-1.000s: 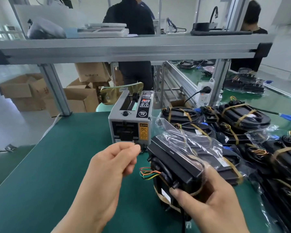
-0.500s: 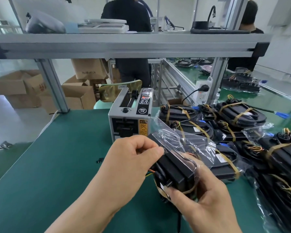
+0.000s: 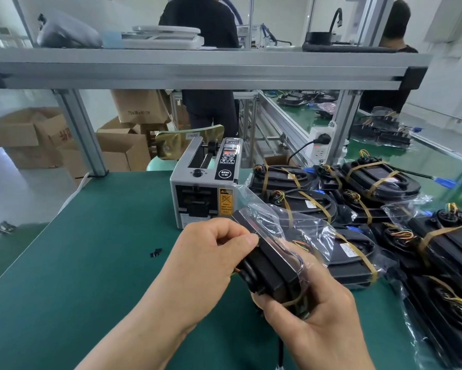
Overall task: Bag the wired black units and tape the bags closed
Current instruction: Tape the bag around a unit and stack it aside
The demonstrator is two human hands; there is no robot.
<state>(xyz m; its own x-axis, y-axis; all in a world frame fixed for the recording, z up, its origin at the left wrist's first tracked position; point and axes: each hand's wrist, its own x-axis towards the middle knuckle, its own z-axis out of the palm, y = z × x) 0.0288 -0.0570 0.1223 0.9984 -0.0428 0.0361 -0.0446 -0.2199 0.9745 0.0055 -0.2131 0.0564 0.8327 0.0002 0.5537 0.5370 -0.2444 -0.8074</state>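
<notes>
Unit [image 3: 275, 271], partly in bag [image 3: 307, 231], is gripped from below by right hand [image 3: 318, 324]; left hand [image 3: 211, 252] pinches its upper edge with curled fingers.

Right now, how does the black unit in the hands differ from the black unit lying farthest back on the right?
The held unit is tilted above the green mat, gripped by the left hand and right hand; the far unit lies flat on it, untouched. A clear bag wraps part of the held unit; the far unit shows no bag. Both are black, with tan bands and coloured wires.
</notes>
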